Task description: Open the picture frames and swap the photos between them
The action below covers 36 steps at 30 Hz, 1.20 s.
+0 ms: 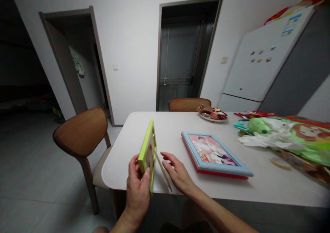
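My left hand (138,188) grips the lower end of a lime-green photo frame (145,141), its thumb on the back side. The frame stands tilted on edge above the near side of the table, its brown backing partly in view. A thin wooden strut (161,167) sticks out from that backing, slanting down to the right. Beside the strut is my right hand (179,174), fingers apart and holding nothing; whether a fingertip touches the strut is unclear. To the right, a light blue photo frame (219,168) with a pinkish picture lies on top of a red frame (220,175).
On the white table (120,150), a plate (213,119) with wrapped items stands at the back. Crumpled white and green packaging (273,133) and a roll of tape (280,164) lie at the right. Wooden chairs stand left (84,133) and behind (189,104).
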Tool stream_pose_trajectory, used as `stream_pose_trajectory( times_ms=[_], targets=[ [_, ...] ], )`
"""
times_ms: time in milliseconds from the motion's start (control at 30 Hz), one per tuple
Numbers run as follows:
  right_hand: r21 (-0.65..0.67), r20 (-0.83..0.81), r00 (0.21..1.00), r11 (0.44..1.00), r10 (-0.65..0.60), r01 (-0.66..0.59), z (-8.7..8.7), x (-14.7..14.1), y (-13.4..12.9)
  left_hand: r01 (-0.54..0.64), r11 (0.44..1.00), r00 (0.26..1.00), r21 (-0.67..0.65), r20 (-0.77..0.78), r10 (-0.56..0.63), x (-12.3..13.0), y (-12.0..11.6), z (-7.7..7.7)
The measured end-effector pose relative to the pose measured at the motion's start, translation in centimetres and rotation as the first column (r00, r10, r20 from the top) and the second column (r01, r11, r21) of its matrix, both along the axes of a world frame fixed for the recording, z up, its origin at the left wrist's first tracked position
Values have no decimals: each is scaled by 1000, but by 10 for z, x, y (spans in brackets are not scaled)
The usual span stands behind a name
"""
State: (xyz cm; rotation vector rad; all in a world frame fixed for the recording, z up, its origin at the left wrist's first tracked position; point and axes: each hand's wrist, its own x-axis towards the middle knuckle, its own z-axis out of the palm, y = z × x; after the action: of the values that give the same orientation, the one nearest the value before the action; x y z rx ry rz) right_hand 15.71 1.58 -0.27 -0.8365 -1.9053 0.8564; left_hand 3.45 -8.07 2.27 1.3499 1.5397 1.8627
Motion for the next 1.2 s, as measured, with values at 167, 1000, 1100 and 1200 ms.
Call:
stream_pose_trajectory(
  times_ms=[167,1000,1100,1200],
  targets=[
    [162,244,969,984,30,-72,-11,-15,-6,-70,995,952,-66,292,86,-18,-4,-23],
    [233,620,784,958,-15,-166,0,-36,4,-118,950,720,-290,-684,-120,-42,-14,-53],
    [263,648,759,954,-62,-146,-3,-63,8,-37,950,713,-310,-674,-192,-43,-11,-49],
    [283,647,750,957,-139,-67,-7,-82,11,-25,954,701,-299,-685,-197,-43,-11,-50]
  ],
)
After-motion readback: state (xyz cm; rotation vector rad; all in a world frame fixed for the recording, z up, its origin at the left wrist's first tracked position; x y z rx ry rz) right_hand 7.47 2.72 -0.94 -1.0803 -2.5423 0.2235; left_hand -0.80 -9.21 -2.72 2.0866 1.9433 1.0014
